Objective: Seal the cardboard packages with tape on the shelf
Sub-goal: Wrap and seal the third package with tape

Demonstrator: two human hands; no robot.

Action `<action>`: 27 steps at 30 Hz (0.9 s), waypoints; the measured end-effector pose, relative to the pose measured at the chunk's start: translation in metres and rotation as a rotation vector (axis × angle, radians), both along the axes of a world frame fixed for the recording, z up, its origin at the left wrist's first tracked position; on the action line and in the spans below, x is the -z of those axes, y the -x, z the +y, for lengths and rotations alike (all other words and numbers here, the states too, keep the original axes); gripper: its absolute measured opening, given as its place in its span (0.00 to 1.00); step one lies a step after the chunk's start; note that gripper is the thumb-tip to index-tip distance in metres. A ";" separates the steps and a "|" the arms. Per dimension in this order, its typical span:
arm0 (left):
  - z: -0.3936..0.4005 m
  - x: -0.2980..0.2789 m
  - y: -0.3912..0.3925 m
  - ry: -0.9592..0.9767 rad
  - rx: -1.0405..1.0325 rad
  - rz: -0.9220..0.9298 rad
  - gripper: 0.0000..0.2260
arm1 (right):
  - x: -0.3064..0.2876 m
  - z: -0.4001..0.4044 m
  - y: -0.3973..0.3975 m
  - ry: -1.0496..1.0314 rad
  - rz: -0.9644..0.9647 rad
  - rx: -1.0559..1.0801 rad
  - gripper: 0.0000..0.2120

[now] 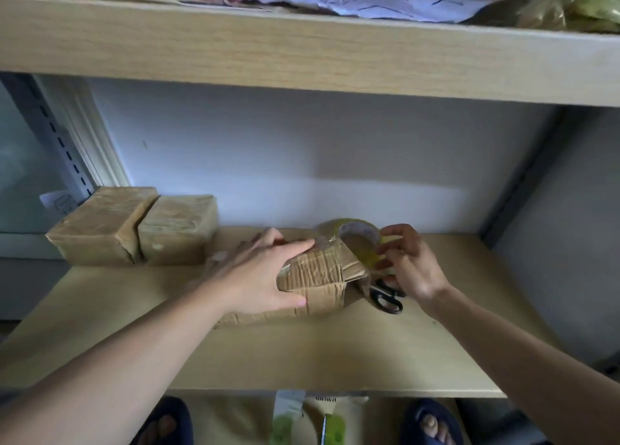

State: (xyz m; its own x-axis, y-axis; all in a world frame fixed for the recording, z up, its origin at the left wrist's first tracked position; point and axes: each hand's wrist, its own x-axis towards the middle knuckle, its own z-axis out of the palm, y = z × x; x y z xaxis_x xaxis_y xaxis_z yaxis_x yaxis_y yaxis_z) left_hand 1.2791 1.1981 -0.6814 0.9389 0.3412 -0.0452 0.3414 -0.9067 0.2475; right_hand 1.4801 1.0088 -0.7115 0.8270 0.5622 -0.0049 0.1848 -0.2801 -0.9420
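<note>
Two wrapped packages [134, 229] sit done at the shelf's [335, 354] back-left corner, while the left hand [258, 276] clamps a crumpled third box [322, 276] mid-shelf and the right hand [409, 263] pinches the tape roll [359, 239], sealing apparently unfinished.

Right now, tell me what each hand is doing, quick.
Left hand: closed on the cardboard package, holding it on the shelf.
Right hand: fingers gripping the tape roll.
</note>
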 end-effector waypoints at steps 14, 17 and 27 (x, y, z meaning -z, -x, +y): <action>-0.014 -0.003 0.001 0.038 -0.030 0.096 0.44 | 0.029 0.007 -0.029 0.601 -0.666 -0.202 0.24; -0.015 -0.006 0.003 0.105 -0.034 -0.077 0.34 | 0.023 0.000 -0.029 0.341 -0.682 -0.146 0.20; -0.027 -0.012 -0.022 0.958 -0.150 -0.611 0.59 | -0.032 -0.005 0.035 -0.095 -0.623 -0.278 0.09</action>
State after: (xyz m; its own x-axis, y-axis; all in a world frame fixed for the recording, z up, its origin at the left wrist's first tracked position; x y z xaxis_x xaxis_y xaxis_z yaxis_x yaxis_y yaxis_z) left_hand 1.3015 1.1710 -0.6698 0.8460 0.5232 0.1023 0.0158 -0.2163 0.9762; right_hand 1.4449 1.0033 -0.6794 0.4845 0.7287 0.4840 0.7529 -0.0656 -0.6549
